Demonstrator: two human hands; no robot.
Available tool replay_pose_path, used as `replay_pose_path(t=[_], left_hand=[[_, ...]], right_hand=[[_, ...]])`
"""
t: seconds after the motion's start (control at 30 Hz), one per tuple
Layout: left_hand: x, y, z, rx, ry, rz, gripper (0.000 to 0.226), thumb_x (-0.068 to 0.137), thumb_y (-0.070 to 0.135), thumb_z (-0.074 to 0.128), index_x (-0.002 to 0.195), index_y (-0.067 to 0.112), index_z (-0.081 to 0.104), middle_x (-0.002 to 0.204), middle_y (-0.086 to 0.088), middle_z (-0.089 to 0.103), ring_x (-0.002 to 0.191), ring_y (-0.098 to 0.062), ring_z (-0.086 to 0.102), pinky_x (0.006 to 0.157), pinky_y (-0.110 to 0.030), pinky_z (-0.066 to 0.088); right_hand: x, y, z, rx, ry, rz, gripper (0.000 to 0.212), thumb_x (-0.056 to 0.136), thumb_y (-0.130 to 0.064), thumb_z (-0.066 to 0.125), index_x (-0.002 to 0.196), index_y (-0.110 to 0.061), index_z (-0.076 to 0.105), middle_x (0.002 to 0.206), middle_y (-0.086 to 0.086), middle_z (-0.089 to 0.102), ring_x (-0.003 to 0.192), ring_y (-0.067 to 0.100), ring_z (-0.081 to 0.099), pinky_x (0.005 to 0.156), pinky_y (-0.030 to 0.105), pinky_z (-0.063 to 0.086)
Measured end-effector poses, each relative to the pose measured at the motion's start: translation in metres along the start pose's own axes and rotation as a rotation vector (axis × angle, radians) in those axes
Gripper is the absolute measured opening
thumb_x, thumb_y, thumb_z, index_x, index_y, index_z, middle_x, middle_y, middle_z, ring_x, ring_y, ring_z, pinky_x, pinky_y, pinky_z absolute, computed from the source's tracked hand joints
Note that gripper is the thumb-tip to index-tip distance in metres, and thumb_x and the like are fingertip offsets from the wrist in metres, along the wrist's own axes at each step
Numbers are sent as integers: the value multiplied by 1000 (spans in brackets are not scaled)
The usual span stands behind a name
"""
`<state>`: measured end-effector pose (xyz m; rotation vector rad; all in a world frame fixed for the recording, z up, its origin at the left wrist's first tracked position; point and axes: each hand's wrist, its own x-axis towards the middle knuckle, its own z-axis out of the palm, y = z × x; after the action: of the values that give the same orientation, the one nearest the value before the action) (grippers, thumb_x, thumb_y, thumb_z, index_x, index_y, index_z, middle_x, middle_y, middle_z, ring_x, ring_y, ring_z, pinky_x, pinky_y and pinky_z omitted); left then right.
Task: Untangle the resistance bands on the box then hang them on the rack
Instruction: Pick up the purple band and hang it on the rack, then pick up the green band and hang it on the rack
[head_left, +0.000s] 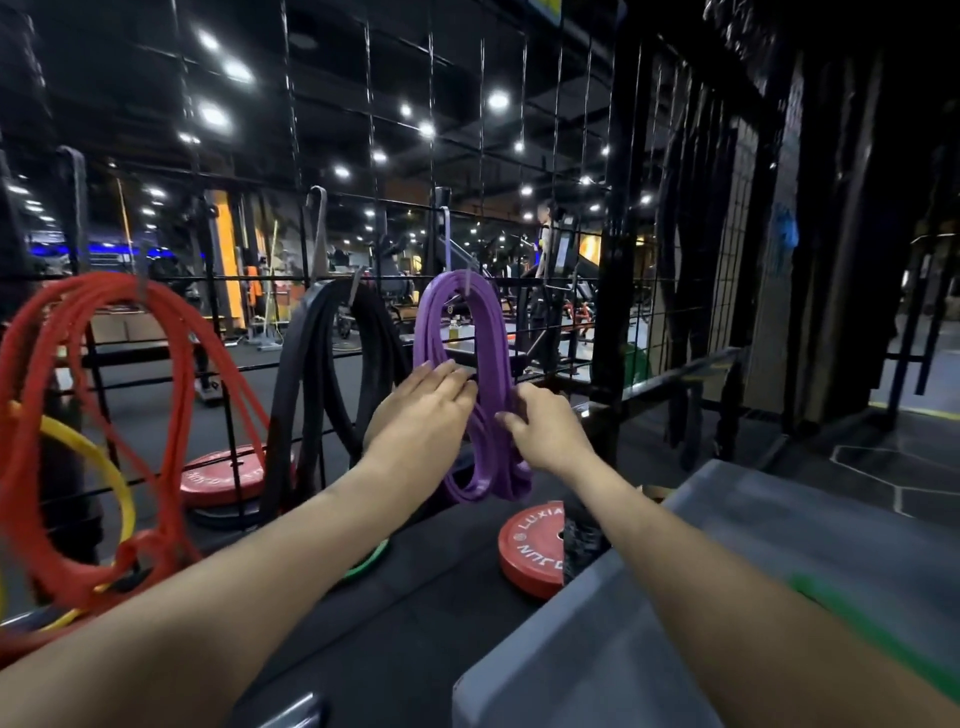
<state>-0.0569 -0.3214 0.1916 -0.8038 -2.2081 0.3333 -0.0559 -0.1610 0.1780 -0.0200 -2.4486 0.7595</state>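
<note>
— What is worn on the person's two forearms?
— Nothing: both are bare from the frame's lower edge to the wrists, no sleeves or cuffs in view.
— And the left hand (426, 410) and right hand (545, 431)?
— Bare too, no gloves, rings, watch or straps showing.

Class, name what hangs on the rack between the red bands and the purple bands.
Black bands, seen in the head view.

The box (779, 597) is blurred and cut off by the right and bottom edges (a green smear (852, 618) on it stays unidentifiable).
</note>
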Motion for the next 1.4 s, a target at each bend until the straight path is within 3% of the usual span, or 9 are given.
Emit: replay_pose_path(t=[0.13, 0.27, 0.37, 0.5, 0.67, 0.77, 0.9, 1.03, 1.4], left_hand=[[-1, 2, 6, -47, 19, 9, 53, 95, 15, 27, 146, 7, 20, 155, -10, 19, 145, -22, 12, 117, -32, 4], [-1, 5, 2, -107, 93, 32, 55, 78, 16, 24, 111, 5, 66, 117, -13, 66, 114, -26, 60, 97, -36, 46], [0, 11, 4, -106, 153, 6, 42, 90, 16, 37, 129, 12, 52, 139, -6, 49, 131, -19, 44, 113, -32, 24], [2, 30, 15, -159, 223, 49, 38, 68, 19, 74, 105, 18, 68, 113, 2, 66, 107, -17, 62, 97, -33, 45], [19, 90, 27, -200, 254, 112, 37, 59, 22, 81, 94, 21, 70, 100, 6, 67, 94, -13, 65, 87, -28, 47], [31, 145, 41, -274, 201, 160, 39, 56, 20, 81, 93, 20, 68, 98, 6, 66, 90, -14, 64, 86, -24, 36], [40, 232, 56, -416, 110, 213, 31, 60, 20, 79, 88, 17, 67, 91, 2, 66, 83, -19, 65, 77, -30, 49], [47, 311, 77, -607, -125, 238, 38, 92, 29, 50, 128, 17, 44, 132, 0, 45, 122, -21, 44, 97, -32, 35], [115, 444, 143, -1257, -509, -355, 69, 91, 55, 40, 134, 2, 36, 139, -18, 34, 125, -37, 41, 102, -42, 34]], right_hand=[[-8, 3, 7, 13, -40, -54, 24, 94, -21, 49, 115, -13, 58, 109, 9, 62, 100, 28, 59, 87, 41, 49], [-10, 4, 11, 31, -103, -44, 42, 96, -20, 47, 137, -15, 42, 128, 10, 49, 116, 27, 52, 99, 35, 41], [-11, 7, 8, 54, -79, -66, 54, 95, -19, 50, 144, -12, 31, 135, 10, 45, 120, 24, 49, 98, 28, 37], [-26, 30, -6, 14, 7, 9, 56, 94, -23, 52, 144, -10, 31, 143, 10, 39, 132, 25, 37, 109, 33, 31], [-56, 90, -30, -129, 15, 158, 49, 93, -24, 53, 139, -12, 38, 140, 12, 41, 128, 29, 39, 106, 40, 34], [-80, 136, -52, -212, -2, 261, 47, 94, -23, 52, 138, -11, 40, 140, 12, 39, 128, 30, 37, 106, 39, 33], [-119, 203, -84, -319, -12, 386, 44, 92, -22, 55, 132, -7, 46, 133, 16, 45, 124, 32, 42, 106, 36, 32], [-165, 271, -107, -386, -50, 557, 39, 91, -22, 53, 128, -8, 50, 130, 17, 45, 122, 35, 41, 103, 35, 30], [-214, 386, -129, -527, -104, 686, 35, 91, -20, 55, 126, -19, 55, 125, 13, 45, 122, 34, 36, 101, 43, 39]])
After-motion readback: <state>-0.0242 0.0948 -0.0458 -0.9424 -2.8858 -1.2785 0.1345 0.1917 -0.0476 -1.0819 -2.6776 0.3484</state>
